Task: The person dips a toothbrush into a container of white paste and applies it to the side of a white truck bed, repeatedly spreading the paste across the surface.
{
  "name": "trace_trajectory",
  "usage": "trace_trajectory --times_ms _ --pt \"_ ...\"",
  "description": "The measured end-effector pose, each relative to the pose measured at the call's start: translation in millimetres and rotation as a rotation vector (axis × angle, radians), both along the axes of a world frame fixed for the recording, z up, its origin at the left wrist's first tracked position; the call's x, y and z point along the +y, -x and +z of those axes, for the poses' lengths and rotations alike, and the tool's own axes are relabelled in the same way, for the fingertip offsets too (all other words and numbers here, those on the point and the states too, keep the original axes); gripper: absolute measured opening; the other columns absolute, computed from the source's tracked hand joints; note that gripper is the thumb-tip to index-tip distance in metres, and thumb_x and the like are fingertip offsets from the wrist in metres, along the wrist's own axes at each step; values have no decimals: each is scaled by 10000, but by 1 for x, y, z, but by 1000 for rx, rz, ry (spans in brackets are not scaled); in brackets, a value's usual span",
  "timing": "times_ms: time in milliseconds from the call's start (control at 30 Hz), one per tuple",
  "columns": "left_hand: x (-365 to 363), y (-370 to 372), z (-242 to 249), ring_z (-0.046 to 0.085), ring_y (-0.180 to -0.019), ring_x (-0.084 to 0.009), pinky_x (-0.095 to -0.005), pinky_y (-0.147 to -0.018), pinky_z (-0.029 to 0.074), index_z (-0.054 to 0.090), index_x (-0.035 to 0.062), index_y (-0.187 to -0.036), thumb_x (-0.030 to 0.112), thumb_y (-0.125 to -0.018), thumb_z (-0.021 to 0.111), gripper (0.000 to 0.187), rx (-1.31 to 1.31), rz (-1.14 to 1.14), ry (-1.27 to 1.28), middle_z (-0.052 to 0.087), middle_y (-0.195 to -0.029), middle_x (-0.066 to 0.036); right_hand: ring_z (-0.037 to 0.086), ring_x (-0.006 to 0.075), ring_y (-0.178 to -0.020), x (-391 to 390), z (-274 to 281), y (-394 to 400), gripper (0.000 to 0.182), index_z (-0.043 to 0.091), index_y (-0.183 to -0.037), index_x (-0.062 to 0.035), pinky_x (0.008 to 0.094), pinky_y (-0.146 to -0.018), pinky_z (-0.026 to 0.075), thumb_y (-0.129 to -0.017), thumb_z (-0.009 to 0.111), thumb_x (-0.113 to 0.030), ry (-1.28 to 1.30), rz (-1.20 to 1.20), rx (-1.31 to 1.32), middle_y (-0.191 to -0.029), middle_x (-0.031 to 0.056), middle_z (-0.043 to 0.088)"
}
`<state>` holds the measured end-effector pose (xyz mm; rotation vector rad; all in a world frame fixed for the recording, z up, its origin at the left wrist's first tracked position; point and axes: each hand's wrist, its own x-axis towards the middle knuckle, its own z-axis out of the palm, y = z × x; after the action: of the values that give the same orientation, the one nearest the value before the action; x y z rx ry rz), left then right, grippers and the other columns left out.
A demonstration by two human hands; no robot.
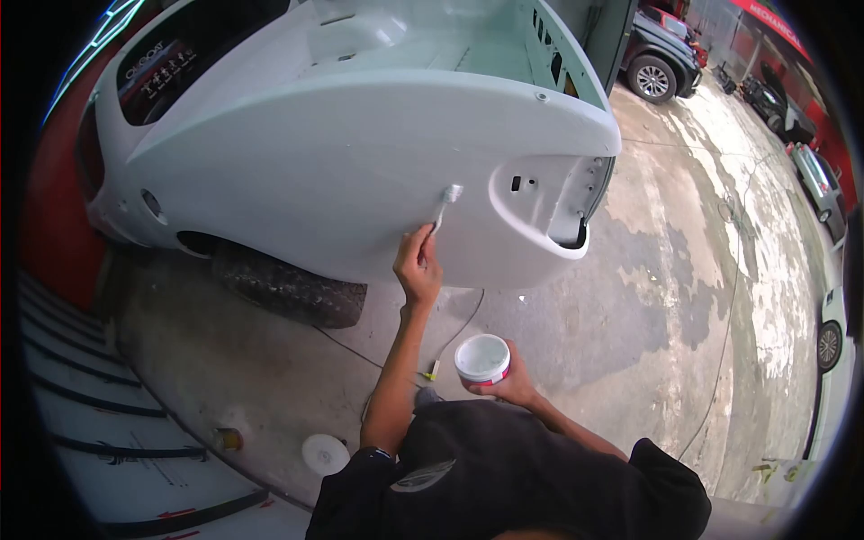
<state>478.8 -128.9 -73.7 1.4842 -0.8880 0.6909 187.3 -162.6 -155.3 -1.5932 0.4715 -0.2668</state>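
My left hand point(418, 263) is closed around the handle of a small pale brush point(442, 211). The brush head touches, or is very near, the white side panel of a pickup truck body point(342, 171), left of the tail-light recess point(551, 200). In my right hand point(513, 382) is an uncovered round white tub point(483, 358) with a red band, held low in front of my body. Something pale is inside the tub. My fingers wrap its side and underside.
Below the panel is a dirty tyre point(288, 286). A cable with a yellow-ended connector point(431, 371) lies on the concrete floor. A white round object point(325, 454) and a small can point(229, 439) stand at lower left. Parked at upper right is a dark vehicle point(657, 54).
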Motion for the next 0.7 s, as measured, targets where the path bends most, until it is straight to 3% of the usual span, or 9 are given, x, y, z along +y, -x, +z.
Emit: trace_trajectory --times_ms 100,233,367,567,700 --pt "0 29 -2 605 -742 -140 -282 -613 470 746 -1 -1205 -11 -1027 691 187 23 -32 6 697 -937 -65 619 264 -1341 0 7 -2 1126 401 -1525 -1 426 -1158 483 -645 1032 -309 47 8 44 -1404 159 634" --pt "-2 -4 -5 598 -734 -139 -285 -610 464 736 -1 -1241 -27 -1027 682 222 333 57 357 704 -953 -66 624 248 -1317 2 7 -2 1082 426 -1470 -15 427 -1141 498 -633 1056 -283 42 -22 -15 -1385 144 633" --pt "-13 42 -4 653 -806 -172 -306 -701 549 723 -29 -1241 -37 -1044 656 208 76 -152 -106 695 -1013 -110 623 268 -1332 1 4 3 1131 406 -1512 -2 434 -1152 491 -634 1045 -318 18 -22 -9 -1404 157 630" --pt "-12 15 10 665 -800 -209 -332 -692 544 730 -12 -1230 -55 -1005 684 234 301 33 233 693 -973 -108 620 279 -1347 1 0 11 1132 401 -1528 0 438 -1157 489 -641 1035 -307 37 -54 20 -1415 161 628" --pt "-11 39 9 682 -828 -197 -327 -714 561 723 -22 -1214 -54 -1033 651 197 -14 -192 -119 700 -1019 -134 612 268 -1341 1 4 11 1123 406 -1523 0 425 -1158 482 -637 1032 -289 -1 -61 -1 -1407 156 624"
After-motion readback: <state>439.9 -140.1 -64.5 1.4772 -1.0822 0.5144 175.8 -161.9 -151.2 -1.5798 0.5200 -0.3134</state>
